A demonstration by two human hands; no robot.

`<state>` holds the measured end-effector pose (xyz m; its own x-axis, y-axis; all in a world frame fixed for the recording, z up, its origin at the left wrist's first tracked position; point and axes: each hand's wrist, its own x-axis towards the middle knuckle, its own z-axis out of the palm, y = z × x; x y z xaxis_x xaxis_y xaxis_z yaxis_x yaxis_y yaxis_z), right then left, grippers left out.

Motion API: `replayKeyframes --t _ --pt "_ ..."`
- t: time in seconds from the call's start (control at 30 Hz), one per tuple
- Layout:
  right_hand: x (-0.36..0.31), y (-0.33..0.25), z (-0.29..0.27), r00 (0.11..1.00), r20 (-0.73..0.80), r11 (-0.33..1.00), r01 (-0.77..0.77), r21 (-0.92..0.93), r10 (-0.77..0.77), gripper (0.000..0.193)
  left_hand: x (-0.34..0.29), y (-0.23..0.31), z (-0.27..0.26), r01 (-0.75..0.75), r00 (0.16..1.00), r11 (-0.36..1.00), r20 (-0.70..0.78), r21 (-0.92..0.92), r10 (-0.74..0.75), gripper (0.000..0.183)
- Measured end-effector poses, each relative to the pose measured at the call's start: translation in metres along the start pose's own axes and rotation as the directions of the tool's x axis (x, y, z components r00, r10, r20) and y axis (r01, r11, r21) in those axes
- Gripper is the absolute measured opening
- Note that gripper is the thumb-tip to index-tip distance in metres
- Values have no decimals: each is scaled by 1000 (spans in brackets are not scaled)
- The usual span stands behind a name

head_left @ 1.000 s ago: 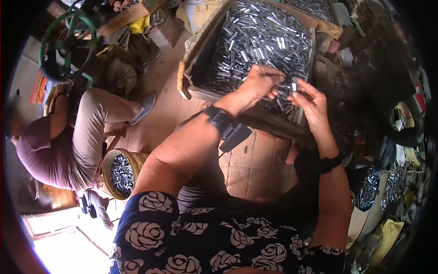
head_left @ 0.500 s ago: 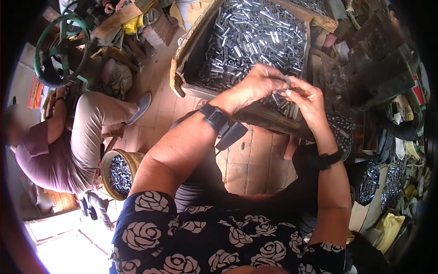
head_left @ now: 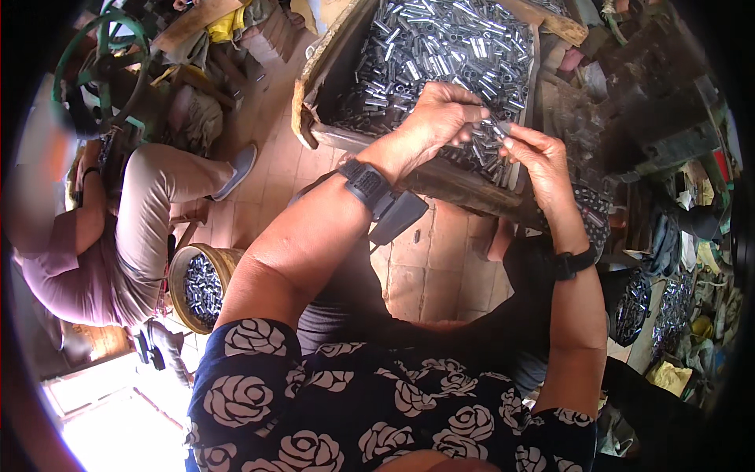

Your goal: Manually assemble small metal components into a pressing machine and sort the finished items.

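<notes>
Head view: shiny metal tubes (head_left: pixel 440 55), rough wooden tray (head_left: pixel 464 186)

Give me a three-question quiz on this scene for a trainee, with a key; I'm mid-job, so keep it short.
1. True or false: the wrists of the left hand and the right hand are both bare.
2. What fills most of the wooden box in front of the person?
A) cloth strips
B) short metal tubes
C) bricks
3. Fill the gap: the large wheel at the picture's upper left is coloured ____.

Key:
1. False; each wears a black strap.
2. B
3. green
</notes>
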<state>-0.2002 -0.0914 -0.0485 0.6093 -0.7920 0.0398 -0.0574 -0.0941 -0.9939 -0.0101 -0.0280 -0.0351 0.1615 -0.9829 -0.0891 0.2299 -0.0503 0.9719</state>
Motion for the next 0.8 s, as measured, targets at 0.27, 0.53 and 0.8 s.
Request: replayKeyframes --t 0.27,0.53,0.8 --pt "-9 -17 6 986 -166 990 -19 -140 -4 29 0 -9 11 -39 998 966 -48 -256 27 17" --pt "-3 15 3 981 -157 993 118 -1 -117 26 0 -11 11 -29 999 970 23 -243 35 7" --pt "-4 -12 25 968 -240 996 61 -61 -74 24 -1 -5 -1 -78 997 973 3 -217 80 10"
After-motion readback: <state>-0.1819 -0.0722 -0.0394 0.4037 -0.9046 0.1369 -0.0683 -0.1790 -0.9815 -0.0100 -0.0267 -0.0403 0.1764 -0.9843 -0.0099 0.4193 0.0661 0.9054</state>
